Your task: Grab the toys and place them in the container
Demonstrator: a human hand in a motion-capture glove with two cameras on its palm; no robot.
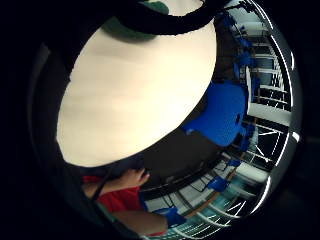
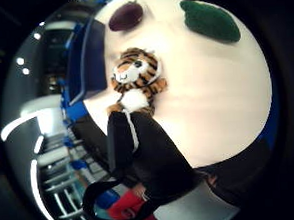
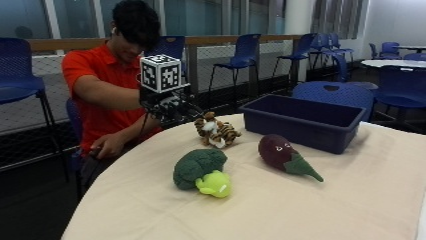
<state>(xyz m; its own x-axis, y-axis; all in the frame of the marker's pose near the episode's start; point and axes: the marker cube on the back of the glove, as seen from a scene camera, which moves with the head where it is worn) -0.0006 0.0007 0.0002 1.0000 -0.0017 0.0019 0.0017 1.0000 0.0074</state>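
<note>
A: Where the round tabletop (image 3: 279, 210) spreads pale and cream-coloured, what sits on it?

B: Largest is the dark blue container (image 3: 303, 121), an open rectangular bin at the far side, upright. Nothing shows inside it from the outside view.

A: And the toys?

B: Three, all lying on the tabletop outside the container. A plush broccoli (image 3: 202, 172), dark green with a lime-yellow stalk, lies nearest the front. A purple plush eggplant (image 3: 285, 155) with a green stem lies near the container's front wall, apart from it. A small striped plush tiger (image 3: 215, 131) sits near the tabletop's far edge, on the person's side, left of the container.

A: Where is the right hand (image 3: 165, 102)?

B: Raised above the tabletop's edge, just beside the tiger and on the person's side of it. In the thumb side palm view the tiger (image 2: 135, 80) lies close, just past a black-gloved finger, with the eggplant (image 2: 125, 16) and broccoli (image 2: 210, 21) farther off.

A: Are the fingers apart or together?

B: I cannot tell. The bare hand (image 3: 106, 146) rests low by the person's lap.
</note>
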